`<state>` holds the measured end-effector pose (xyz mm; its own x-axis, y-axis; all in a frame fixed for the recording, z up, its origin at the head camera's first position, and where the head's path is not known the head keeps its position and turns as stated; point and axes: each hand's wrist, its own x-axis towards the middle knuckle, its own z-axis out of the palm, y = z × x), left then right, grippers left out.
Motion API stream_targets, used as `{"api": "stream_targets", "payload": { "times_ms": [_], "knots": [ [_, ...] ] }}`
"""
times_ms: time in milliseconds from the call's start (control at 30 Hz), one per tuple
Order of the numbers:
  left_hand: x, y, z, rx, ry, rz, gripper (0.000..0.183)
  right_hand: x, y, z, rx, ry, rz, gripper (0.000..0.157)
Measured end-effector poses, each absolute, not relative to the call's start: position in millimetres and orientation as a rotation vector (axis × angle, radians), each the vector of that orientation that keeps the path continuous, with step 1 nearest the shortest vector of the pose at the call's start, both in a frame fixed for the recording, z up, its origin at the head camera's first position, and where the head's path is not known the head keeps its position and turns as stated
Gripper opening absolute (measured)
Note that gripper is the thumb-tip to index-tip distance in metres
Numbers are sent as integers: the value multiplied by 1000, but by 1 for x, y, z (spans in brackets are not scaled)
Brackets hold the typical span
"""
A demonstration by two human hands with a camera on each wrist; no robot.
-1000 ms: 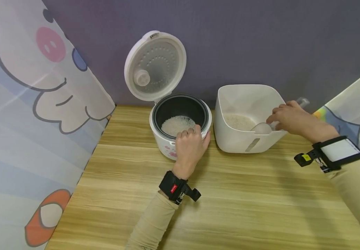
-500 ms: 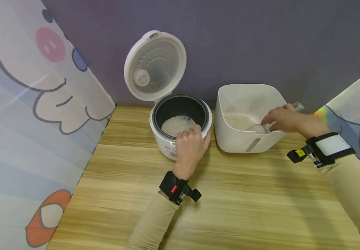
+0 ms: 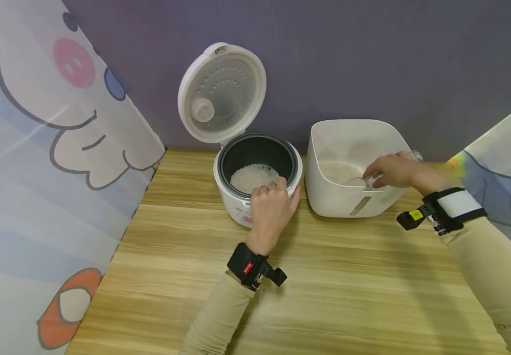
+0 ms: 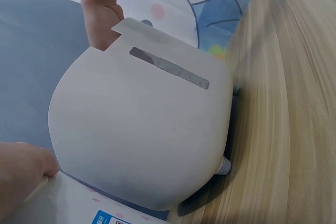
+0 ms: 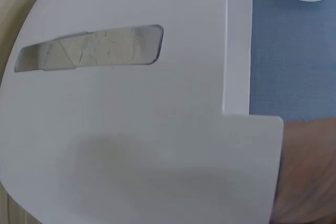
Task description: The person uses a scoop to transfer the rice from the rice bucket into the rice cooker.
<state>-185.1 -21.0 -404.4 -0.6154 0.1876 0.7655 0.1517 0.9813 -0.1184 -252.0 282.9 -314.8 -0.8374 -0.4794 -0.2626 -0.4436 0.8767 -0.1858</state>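
Observation:
A white rice cooker (image 3: 233,204) with pink flowers stands with its lid (image 3: 221,93) raised. Rice (image 3: 252,177) lies in its dark inner pot (image 3: 259,143). My left hand (image 3: 270,209) grips the cooker's front rim, fingers curled over the edge. To the right is a white rice bin (image 3: 332,197) with rice (image 3: 338,171) at the bottom. Just inside its front right rim, my right hand (image 3: 394,170) holds a clear scoop (image 3: 356,182), the handle end sticking out behind the hand. In the right wrist view the bin wall hides the scoop and most of the hand.
Both vessels stand side by side at the back of a wooden table (image 3: 326,296), close to a dark grey wall (image 3: 348,59). Cartoon-printed sheets (image 3: 24,197) flank the table. The bin's front has a narrow see-through window (image 5: 110,48).
My right hand has moved left and slightly inward over the bin, carrying the scoop lower behind the front rim. My left hand stays on the cooker rim.

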Motion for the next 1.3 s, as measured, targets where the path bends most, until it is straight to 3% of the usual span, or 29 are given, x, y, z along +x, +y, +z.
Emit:
{"api": "stream_targets", "payload": {
  "times_ms": [900, 1300],
  "knots": [
    [-184, -21, -404, -239, -2264, 46, 46, -255, 283, -322, -810, 2821, -331, 31],
    [-186, -20, -405, -234, -2231, 46, 44, -249, 291, -316, -710, 2884, -388, 36]
  ]
}}
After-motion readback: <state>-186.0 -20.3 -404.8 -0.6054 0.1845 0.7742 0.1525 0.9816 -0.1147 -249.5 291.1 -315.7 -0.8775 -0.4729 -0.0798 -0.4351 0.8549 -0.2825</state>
